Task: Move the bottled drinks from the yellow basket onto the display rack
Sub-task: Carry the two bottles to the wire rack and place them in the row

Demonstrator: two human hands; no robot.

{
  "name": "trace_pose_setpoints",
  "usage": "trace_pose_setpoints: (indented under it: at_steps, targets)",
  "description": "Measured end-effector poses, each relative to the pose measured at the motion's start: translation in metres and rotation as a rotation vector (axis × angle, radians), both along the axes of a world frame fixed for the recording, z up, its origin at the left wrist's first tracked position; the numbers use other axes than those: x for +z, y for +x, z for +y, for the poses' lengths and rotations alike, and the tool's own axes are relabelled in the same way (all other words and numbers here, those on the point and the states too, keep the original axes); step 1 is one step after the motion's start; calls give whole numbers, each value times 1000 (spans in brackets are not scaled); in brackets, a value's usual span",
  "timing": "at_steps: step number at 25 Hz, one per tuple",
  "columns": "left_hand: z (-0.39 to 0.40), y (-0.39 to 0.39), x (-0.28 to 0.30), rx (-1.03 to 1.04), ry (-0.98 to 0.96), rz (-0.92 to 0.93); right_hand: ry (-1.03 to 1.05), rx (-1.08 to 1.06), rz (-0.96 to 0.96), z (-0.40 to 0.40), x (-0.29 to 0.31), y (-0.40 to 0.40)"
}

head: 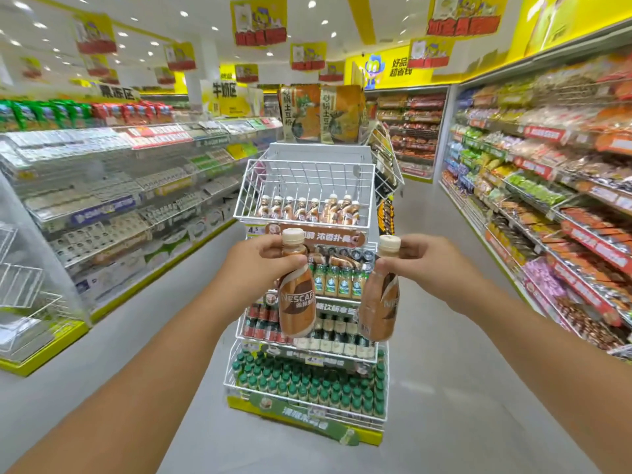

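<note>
— What have you got in the hands?

— I see my left hand [263,260] at centre frame, fingers curled round the neck of a brown Nescafé bottle [297,295] just under its cream cap. My right hand [422,263] grips a second bottle [379,302] the same way, a little right of centre. Both bottles hang below the hands, tilted slightly toward each other but apart.

— And the rack?

— The white wire display rack [307,354] stands straight ahead in the aisle, behind both bottles. Its top basket [304,186], above my hands in the frame, holds a row of matching brown bottles [309,208] along the front — the upper part of that basket is bare wire. Below it I make out a tier of pale bottles with green labels [337,282], then dark and cream bottles, then a bottom tier packed with green-capped bottles [307,384].

— Anything around it?

— Large orange and green snack bags [321,112] sit on top of the rack. Stocked shelves run along the left [119,186] and the right [554,186] of the frame — the labels there are too blurred to read. I can't see the yellow basket in this view.
</note>
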State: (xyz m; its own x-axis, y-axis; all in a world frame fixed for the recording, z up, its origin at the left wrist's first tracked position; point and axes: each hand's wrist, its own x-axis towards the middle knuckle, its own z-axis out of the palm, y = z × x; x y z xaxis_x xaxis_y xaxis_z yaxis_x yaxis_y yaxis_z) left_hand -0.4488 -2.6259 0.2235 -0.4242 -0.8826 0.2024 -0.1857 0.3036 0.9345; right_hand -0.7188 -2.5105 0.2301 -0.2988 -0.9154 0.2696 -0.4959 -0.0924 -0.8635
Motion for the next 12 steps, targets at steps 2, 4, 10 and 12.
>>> trace_pose_setpoints:
  at_steps: [2, 4, 10, 12]
  targets:
    - [-38, -16, -3, 19, 0, -17, -7, 32, -6, -45, -4, -14]
    - [-85, -39, -2, 31, -5, -16, -23, 57, -10, -98, -8, -35]
    - [-218, -96, 15, 54, -10, -12, -6, 83, 24, -238, 2, -88]
    - [-256, -109, 17, 59, 10, -1, 1, 95, 33, -276, 7, -97]
